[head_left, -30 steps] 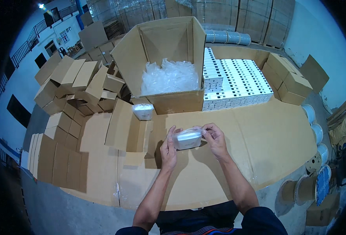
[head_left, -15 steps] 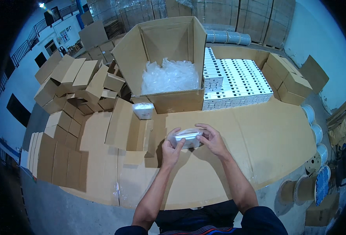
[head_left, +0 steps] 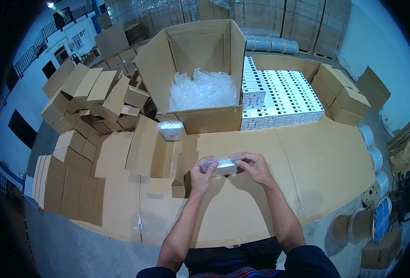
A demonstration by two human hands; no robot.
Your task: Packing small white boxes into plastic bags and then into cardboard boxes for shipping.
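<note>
Since the earlier frames both hands have drawn closer together over the small plastic-wrapped packet (head_left: 223, 166), and the fingers now curl over its top where a second ago they gripped its ends.

Head view: the left hand (head_left: 201, 173) pinches the packet's left end, thumb under and fingers over; the right hand (head_left: 255, 166) pinches the right end the same way. The packet sits between the two hands, just above centre of the frame, held a little over the cardboard-covered bench (head_left: 316, 162); whether it touches the surface cannot be told.

Above the hands, in the upper middle of the frame, stands a large open carton (head_left: 205, 118) filled with clear plastic bags (head_left: 202, 90). A second wrapped packet (head_left: 170, 129) rests left of the carton's front corner, on a folded cardboard piece (head_left: 144, 148). To the right of the carton lie rows of small white boxes (head_left: 279, 99). In the upper left is a heap of small brown cartons (head_left: 93, 99), and flattened cardboard blanks (head_left: 61, 190) lie at the left edge of the bench.
</note>
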